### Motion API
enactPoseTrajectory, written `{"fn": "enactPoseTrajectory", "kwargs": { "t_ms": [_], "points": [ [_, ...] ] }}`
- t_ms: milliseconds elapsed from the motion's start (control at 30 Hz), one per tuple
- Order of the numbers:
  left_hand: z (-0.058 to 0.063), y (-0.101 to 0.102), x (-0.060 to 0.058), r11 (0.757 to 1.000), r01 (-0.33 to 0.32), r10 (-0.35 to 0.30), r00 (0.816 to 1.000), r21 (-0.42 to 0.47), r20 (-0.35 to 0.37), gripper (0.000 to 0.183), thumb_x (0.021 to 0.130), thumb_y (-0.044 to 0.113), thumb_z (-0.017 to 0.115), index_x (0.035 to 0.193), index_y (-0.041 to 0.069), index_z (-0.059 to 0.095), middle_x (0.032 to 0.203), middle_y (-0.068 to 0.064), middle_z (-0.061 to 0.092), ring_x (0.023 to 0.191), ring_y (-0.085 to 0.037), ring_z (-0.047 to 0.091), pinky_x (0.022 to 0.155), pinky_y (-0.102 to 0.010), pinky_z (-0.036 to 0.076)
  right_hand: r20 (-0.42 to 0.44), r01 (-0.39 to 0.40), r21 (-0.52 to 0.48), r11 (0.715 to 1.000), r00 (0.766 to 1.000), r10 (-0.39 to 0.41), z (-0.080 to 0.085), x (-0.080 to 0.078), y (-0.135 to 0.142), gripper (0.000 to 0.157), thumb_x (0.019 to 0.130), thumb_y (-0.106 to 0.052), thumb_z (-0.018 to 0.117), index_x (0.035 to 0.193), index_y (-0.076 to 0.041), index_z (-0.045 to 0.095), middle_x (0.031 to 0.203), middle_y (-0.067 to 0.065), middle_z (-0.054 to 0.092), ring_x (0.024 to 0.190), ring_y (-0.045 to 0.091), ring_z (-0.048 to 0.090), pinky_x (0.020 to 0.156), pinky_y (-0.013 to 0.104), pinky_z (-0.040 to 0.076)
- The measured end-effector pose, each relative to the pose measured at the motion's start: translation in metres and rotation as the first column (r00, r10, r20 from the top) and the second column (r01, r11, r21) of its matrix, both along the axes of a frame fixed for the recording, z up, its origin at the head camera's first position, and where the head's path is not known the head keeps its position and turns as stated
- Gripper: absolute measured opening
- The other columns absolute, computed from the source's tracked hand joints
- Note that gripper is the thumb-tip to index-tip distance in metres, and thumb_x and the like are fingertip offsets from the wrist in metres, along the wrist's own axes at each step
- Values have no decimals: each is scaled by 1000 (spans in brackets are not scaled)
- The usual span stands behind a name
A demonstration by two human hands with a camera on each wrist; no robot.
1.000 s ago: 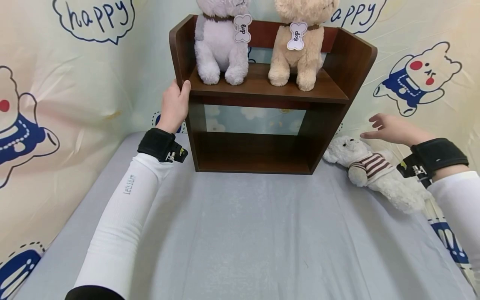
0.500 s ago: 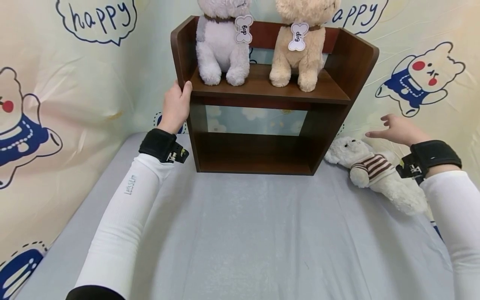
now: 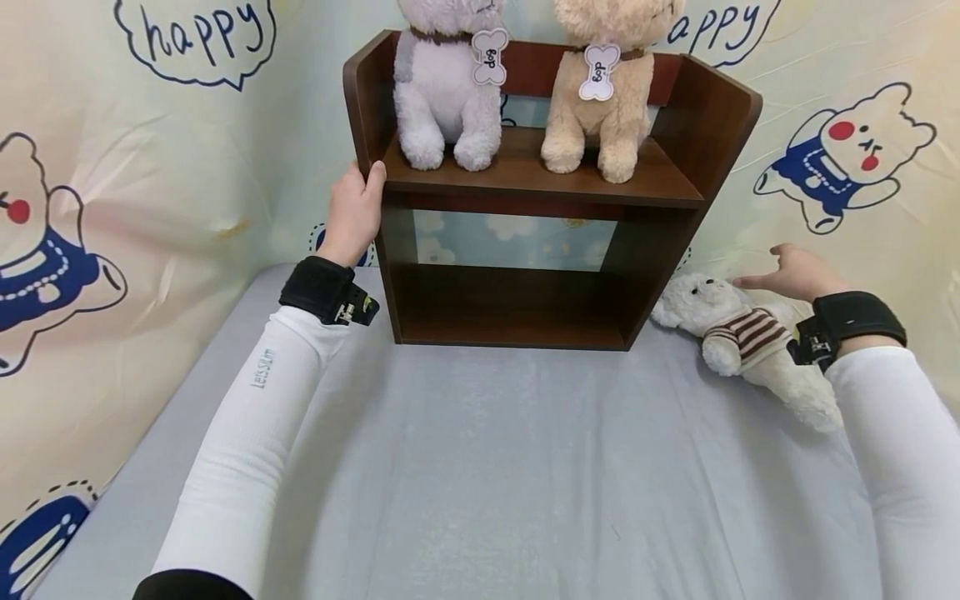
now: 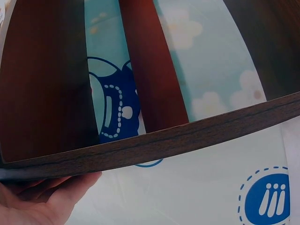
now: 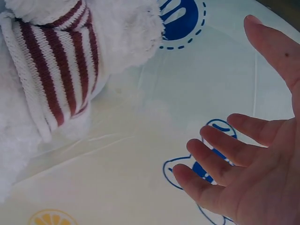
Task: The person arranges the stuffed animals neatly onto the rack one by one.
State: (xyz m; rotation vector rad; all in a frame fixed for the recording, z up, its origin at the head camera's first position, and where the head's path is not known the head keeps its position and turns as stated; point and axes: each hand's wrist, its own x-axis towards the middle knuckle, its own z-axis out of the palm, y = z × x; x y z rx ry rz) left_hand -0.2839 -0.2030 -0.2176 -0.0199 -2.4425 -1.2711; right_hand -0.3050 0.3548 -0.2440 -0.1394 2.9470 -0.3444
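Observation:
My left hand [image 3: 354, 212] rests against the outer left side of a dark brown wooden shelf [image 3: 540, 193]. In the left wrist view its fingers lie along the outside of the side panel [image 4: 154, 147], partly hidden behind it. A white plush toy dog [image 3: 738, 329] in a striped sweater lies on its back beside the shelf's right side. Over its far side hovers my right hand [image 3: 798, 273], fingers spread and nothing held. The right wrist view has a gap between this hand and the toy's striped sweater [image 5: 61, 65].
On the shelf's upper board sit a lilac plush dog [image 3: 450, 108] and a tan plush dog [image 3: 596, 117], each wearing a bone-shaped tag. A grey sheet [image 3: 480, 467] covers the table. Behind stands a printed cloth backdrop [image 3: 187, 150] with cartoon bears.
My right hand has moved down and nearer to the white plush dog, its forearm swinging inward. My left hand stays against the shelf.

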Motion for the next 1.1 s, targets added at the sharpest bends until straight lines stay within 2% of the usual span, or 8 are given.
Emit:
{"fn": "enactPoseTrajectory", "kwargs": {
  "t_ms": [100,433,667,800,1100],
  "points": [
    [0,0,0,1000,-1,1,1000,4,2,54,101,41,24,135,1,35,132,-19,48,112,-27,45,99,-43,40,18,16,-11,1000,1000,-15,-6,0,3,95,89,-48,55,130,26,13,123,48,28,112,60,29,93,69,29],
    [0,1,-2,1000,-6,6,1000,-6,-18,53,101,41,24,133,0,39,122,-19,52,105,-27,48,89,-40,44,81,52,-38,998,996,-49,-32,1,12,104,86,-57,53,131,26,9,125,50,24,112,62,27,93,70,28],
    [0,-1,-1,1000,-2,2,1000,-2,2,55,101,42,24,137,2,35,136,-17,46,117,-26,46,102,-43,39,101,85,-49,995,992,-80,-43,-3,19,108,85,-59,52,131,27,6,124,52,23,112,62,26,93,70,28],
    [0,-2,0,1000,-2,2,1000,1,10,54,101,42,24,138,3,34,138,-16,45,118,-26,46,103,-43,38,136,88,-41,995,987,-82,-50,-3,22,107,86,-58,51,130,28,5,124,53,21,112,63,25,94,69,28],
    [0,0,0,1000,-5,5,1000,4,-4,53,101,41,25,133,1,38,125,-18,51,108,-26,47,91,-39,43,245,87,-50,995,967,-72,-70,-5,29,105,85,-61,50,124,31,18,119,50,30,109,60,34,92,67,33]
  ]
}}
